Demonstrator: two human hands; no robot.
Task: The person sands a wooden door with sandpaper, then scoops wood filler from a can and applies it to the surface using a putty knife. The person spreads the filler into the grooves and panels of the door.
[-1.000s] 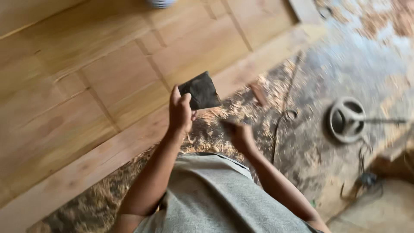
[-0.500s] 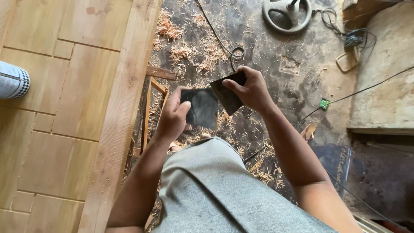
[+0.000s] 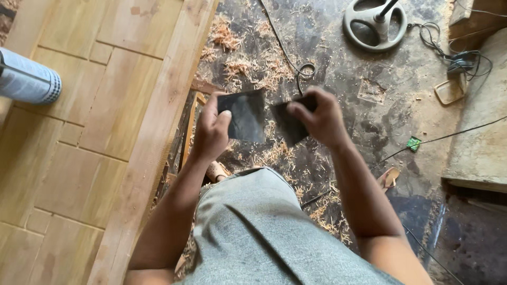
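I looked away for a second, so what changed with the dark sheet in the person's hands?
A second ago the left hand alone held one dark sheet. The right hand then took hold, and now each hand holds a separate dark piece: left piece, right piece, pulled apart. The view swung from the wooden panel towards the floor. The person's grip on the left piece stayed.

I see a panelled wooden door [image 3: 90, 132] lying flat, wood shavings [image 3: 248, 66] on the dark floor, a round metal base [image 3: 375, 24], and a green packet [image 3: 413, 143].
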